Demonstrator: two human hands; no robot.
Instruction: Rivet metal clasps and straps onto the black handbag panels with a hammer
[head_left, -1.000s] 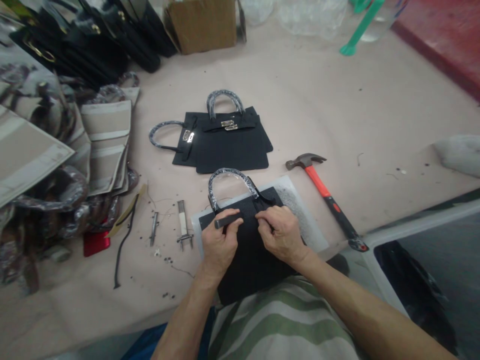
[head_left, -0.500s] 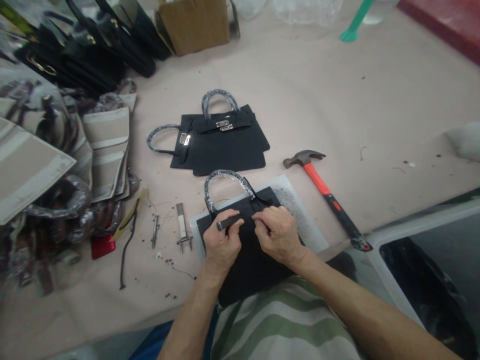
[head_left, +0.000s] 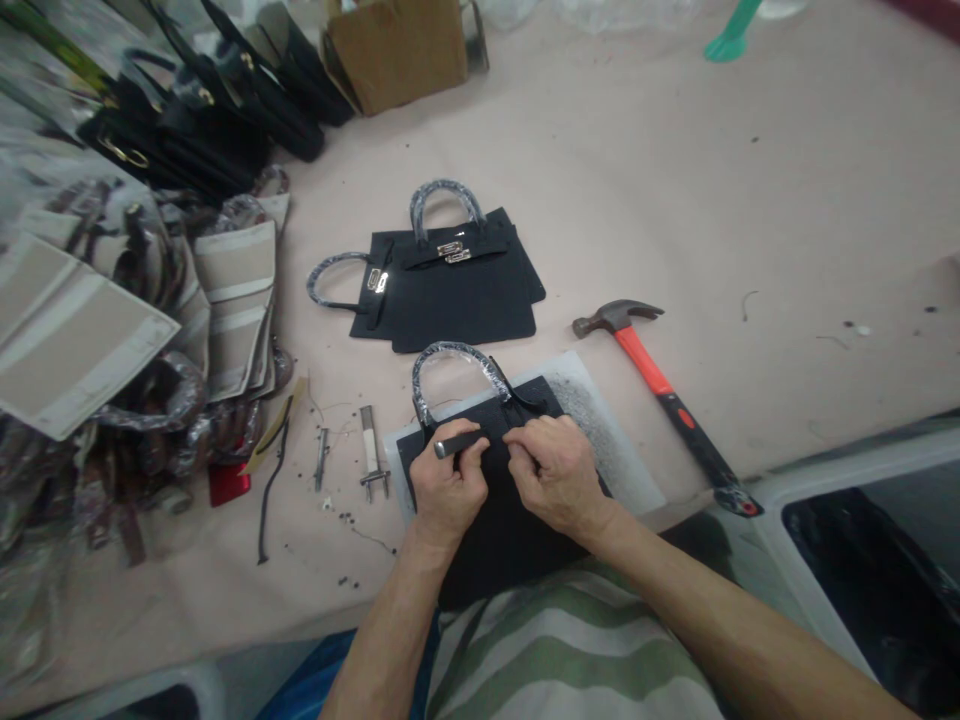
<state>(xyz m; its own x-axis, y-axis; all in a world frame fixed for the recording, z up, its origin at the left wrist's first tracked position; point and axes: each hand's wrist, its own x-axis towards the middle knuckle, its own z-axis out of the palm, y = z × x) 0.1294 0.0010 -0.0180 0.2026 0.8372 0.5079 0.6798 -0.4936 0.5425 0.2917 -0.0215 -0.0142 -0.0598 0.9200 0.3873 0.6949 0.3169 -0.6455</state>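
A black bag panel [head_left: 487,560] lies before me on a pale speckled board [head_left: 611,440], its near end against my striped shirt. Its plastic-wrapped handle [head_left: 457,350] arches away at the far edge. In my left hand [head_left: 450,490], closed over the panel, is a short dark rod-shaped tool [head_left: 459,443] with a metallic end. My right hand [head_left: 559,470] is closed with thumb and finger pinched at the panel, just right of the tool; what it grips is too small to tell. Two more black panels with handles and metal clasps [head_left: 454,300] overlap beyond.
A claw hammer [head_left: 652,370] lies to the right. On the left are a steel punch [head_left: 321,460], a metal T-shaped piece [head_left: 370,455], a black strip [head_left: 274,490] and a pile of wrapped pieces [head_left: 240,300]. Black bags [head_left: 195,130] and a cardboard box [head_left: 405,55] stand behind.
The view has turned slightly, so the table items sit a little further right. Both hands keep almost the same pose on the panel.
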